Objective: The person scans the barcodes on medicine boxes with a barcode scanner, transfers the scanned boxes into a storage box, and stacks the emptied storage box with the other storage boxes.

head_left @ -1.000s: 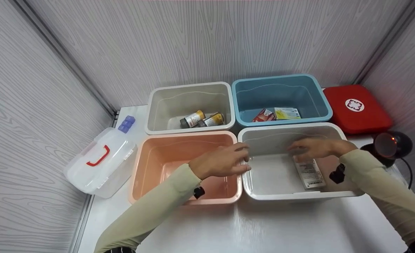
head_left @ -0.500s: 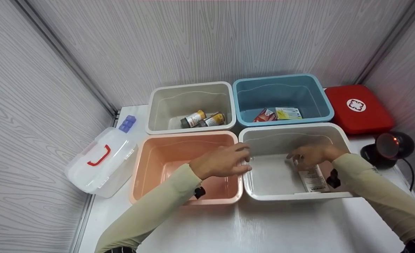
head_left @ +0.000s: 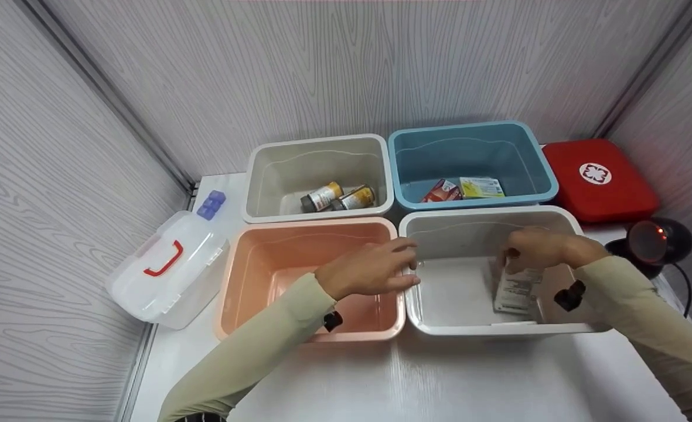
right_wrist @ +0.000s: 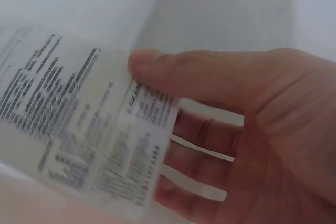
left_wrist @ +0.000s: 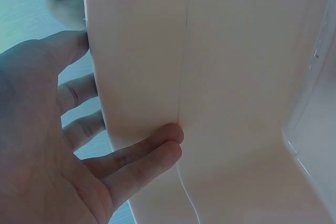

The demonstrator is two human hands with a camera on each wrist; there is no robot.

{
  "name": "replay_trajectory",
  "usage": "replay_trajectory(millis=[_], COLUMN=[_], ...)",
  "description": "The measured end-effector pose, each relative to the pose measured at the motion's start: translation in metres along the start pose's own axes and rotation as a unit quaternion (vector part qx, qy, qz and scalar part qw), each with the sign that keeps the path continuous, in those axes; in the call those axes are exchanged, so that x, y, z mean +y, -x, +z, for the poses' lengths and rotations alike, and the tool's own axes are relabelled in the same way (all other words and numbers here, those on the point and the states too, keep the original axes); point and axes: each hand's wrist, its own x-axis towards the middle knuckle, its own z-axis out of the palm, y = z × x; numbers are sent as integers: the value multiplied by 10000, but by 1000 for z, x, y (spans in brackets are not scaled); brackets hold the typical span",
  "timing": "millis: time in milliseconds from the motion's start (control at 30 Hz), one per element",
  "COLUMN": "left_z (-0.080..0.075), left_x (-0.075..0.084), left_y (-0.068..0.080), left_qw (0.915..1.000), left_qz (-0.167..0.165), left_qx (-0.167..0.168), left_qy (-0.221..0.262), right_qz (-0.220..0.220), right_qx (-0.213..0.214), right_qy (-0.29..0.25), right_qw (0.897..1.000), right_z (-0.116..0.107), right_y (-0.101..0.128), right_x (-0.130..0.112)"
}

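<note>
My right hand (head_left: 536, 249) pinches a flat white printed box (head_left: 515, 290) by its upper end, inside the white bin (head_left: 413, 293) at the front right. In the right wrist view the thumb lies on the printed face of that box (right_wrist: 79, 114) and the other fingers are behind it. The box stands tilted, its lower end near the bin floor. My left hand (head_left: 375, 269) rests where the rims of the orange bin (head_left: 313, 336) and the white bin meet. Its fingers are loosely extended, some on either side of a rim in the left wrist view.
Behind stand a beige bin (head_left: 316, 140) with two bottles (head_left: 323, 197) and a blue bin (head_left: 474, 202) with small boxes (head_left: 480, 187). A red case (head_left: 600, 184) and a black camera-like device (head_left: 653, 241) flank the right. At left are a clear lidded box (head_left: 167, 266) and purple cubes (head_left: 211, 205).
My right hand, which was over the box lying in the white bin, now holds it and has tilted it up. My left hand has stayed put.
</note>
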Motion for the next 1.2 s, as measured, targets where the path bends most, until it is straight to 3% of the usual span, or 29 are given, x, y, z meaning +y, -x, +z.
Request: replay_trajectory(millis=[133, 333, 600, 900, 1200], left_z=[0, 0, 1, 1, 0], left_x=[0, 1, 2, 2, 2], left_y=[-1, 0, 1, -1, 0], left_qw=[10000, 9998, 9998, 9998, 9999], left_qz=[-80, -190, -218, -127, -122], left_qx=[-45, -33, 18, 41, 22], left_qy=[34, 45, 17, 119, 121], right_qz=[-550, -1079, -1208, -1103, -1154], right_qx=[854, 2097, 3260, 3893, 3891], right_qy=[-323, -281, -247, -817, -1940], right_qw=[9943, 9714, 9373, 9108, 8931], right_z=[-11, -22, -21, -17, -12], right_y=[16, 36, 44, 49, 51], right_x=[-7, -20, -21, -10, -4])
